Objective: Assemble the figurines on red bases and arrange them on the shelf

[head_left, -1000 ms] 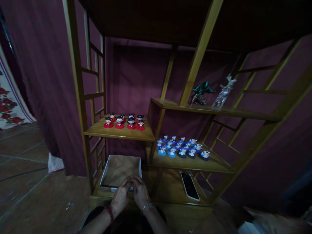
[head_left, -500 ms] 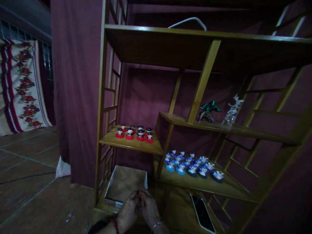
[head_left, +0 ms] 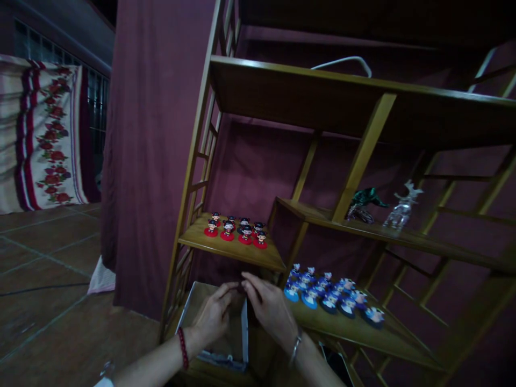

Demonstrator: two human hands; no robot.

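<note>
My left hand (head_left: pixel 213 316), with a dark red bead bracelet at the wrist, is over the open cardboard box (head_left: pixel 244 336). Beside it my right hand (head_left: pixel 271 307), wearing a silver bracelet, hovers at the box's right edge. The fingertips of both hands meet, pinched around something small and dark that I cannot make out. Just above them, several figurines with black hair and red bases (head_left: pixel 228 230) stand in rows on the small left shelf (head_left: pixel 193 236). To the right of my hands are several blue and white figurines (head_left: pixel 310 295) on a lower shelf (head_left: pixel 387 336).
A phone (head_left: pixel 338 365) lies below the lower shelf, partly hidden by my right arm. On the middle shelf stand a green and brown ornament (head_left: pixel 365 204) and a clear glass figure (head_left: pixel 403 207). A white cable (head_left: pixel 350 59) curves over the upper shelf. A purple curtain (head_left: pixel 149 161) hangs at the left.
Both hands have risen from the box's front right corner to just below the small left shelf, fingertips still together. The camera view has tilted and shifted, and the phone is now mostly covered.
</note>
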